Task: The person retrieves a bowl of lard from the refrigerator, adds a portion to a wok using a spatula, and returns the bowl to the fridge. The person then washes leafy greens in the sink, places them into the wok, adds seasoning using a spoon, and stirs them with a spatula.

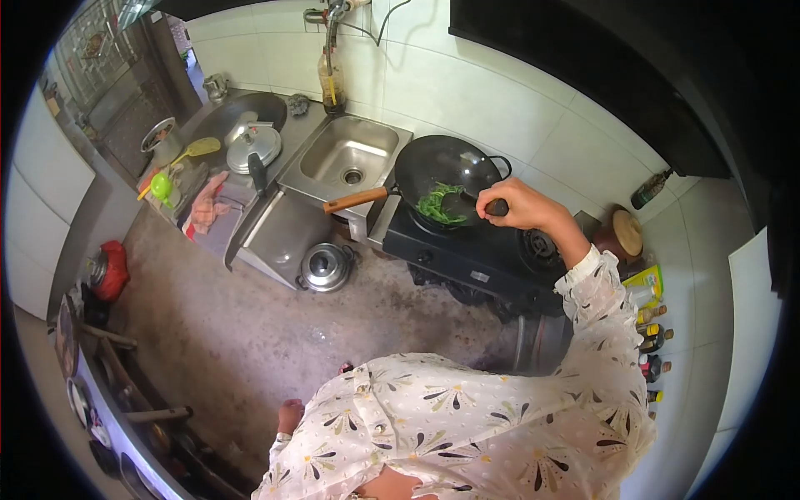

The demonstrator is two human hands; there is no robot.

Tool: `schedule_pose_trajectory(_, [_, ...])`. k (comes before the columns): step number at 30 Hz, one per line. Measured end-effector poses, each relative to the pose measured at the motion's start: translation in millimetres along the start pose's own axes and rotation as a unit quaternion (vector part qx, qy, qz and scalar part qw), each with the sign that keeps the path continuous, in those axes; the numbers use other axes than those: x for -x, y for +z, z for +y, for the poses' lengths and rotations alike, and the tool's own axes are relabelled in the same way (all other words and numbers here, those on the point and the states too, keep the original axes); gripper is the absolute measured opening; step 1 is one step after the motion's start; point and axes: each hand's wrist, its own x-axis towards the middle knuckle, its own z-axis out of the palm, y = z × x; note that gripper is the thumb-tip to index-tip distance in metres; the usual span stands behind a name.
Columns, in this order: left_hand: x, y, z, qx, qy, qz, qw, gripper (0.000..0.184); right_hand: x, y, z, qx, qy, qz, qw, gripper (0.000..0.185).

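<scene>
My right hand [518, 205] is closed around the dark handle of a spatula [497, 207], whose far end reaches down into a black wok [425, 158]. Chopped green vegetables [442, 202] lie in the bottom of the wok. The wok sits on the left burner of a black gas stove [467, 257], its wooden handle pointing left toward the sink. My left hand [290, 414] hangs low beside my body, away from the counter; its fingers look curled, with nothing visible in them.
Left of the stove is a steel sink [313, 163]. A pressure cooker [252, 148], a pink cloth [207, 202] and a yellow slotted spatula [200, 148] lie farther left. A lidded pot [326, 267] stands below the counter. Several bottles [655, 337] line the right wall.
</scene>
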Motion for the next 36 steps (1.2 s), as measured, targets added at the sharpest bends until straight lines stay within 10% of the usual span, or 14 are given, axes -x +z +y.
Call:
schedule_pose_trajectory(9, [47.3, 19.6, 68.8, -0.026, -0.040, 0.044, 0.998, 0.019, -15.7, 59.0, 102.6, -0.051, 0.023, 0.215, 0.975, 0.014])
schedule_pose_trajectory(15, [47.9, 15.4, 67.5, -0.029, -0.023, 0.039, 0.999, 0.018, -15.6, -12.6, 101.3, -0.166, 0.278, 0.373, 0.869, 0.016])
schedule_pose_trajectory(22, [9.2, 3.1, 7.1, -0.084, 0.008, 0.012, 0.996, 0.018, 7.5, 38.7, 205.5, -0.426, 0.299, 0.541, 0.661, 0.023])
schedule_pose_trajectory(25, [5.8, -9.8, -8.0, -0.046, -0.007, -0.006, 0.999, 0.018, 12.1, 65.1, 195.6, -0.473, 0.269, 0.507, 0.668, 0.016])
schedule_pose_trajectory(31, [42.7, -4.9, 30.7, -0.069, 0.041, 0.049, 0.996, 0.017, 8.0, 26.8, 90.6, -0.180, 0.078, 0.242, 0.950, 0.014])
schedule_pose_trajectory(36, [64.1, 18.8, 91.8, -0.102, -0.013, 0.051, 0.993, 0.017, 9.8, 20.6, 22.4, -0.051, -0.017, 0.082, 0.995, 0.015])
